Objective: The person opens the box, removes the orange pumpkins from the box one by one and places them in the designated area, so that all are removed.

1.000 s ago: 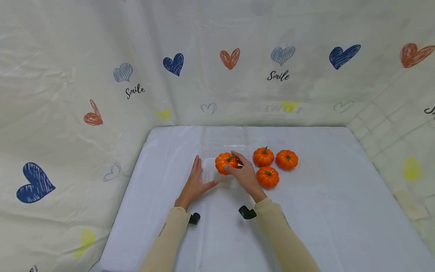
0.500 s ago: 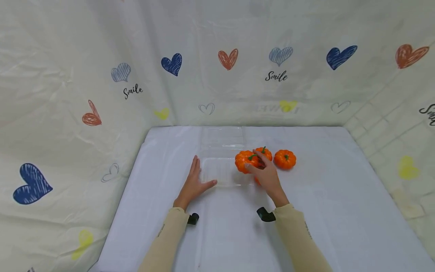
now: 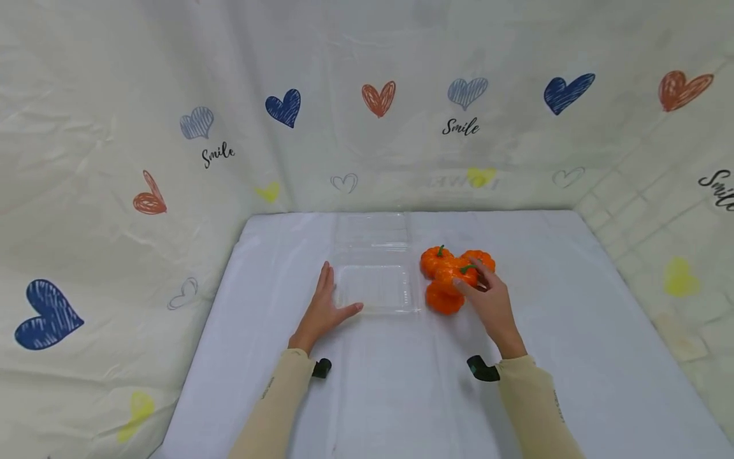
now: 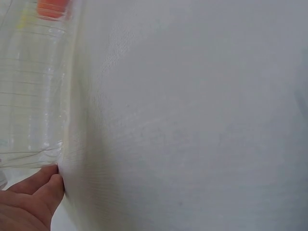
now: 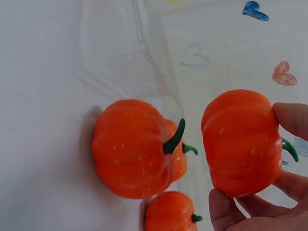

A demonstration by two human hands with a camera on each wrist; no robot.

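My right hand (image 3: pixel 494 307) grips a small orange pumpkin (image 5: pixel 243 144) with a green stem, fingers and thumb on its sides, held above the others. Beneath and around it on the table are three similar pumpkins: a near one (image 3: pixel 444 299), a back-left one (image 3: pixel 434 260) and a back-right one (image 3: pixel 484 257), partly hidden by the held pumpkin and my fingers. My left hand (image 3: pixel 321 313) lies at the left side of a clear plastic container (image 3: pixel 375 312), thumb spread along its front. In the left wrist view, fingertips touch the container's corner (image 4: pixel 53 156).
The container's clear lid (image 3: pixel 373 231) stands hinged back behind it. A white cloth covers the table (image 3: pixel 573 357). A pale curtain (image 3: pixel 321 150) printed with hearts closes off the back and sides.
My right hand has carried the pumpkin rightward from above the container to over the other pumpkins. My left hand stays at the container's side.
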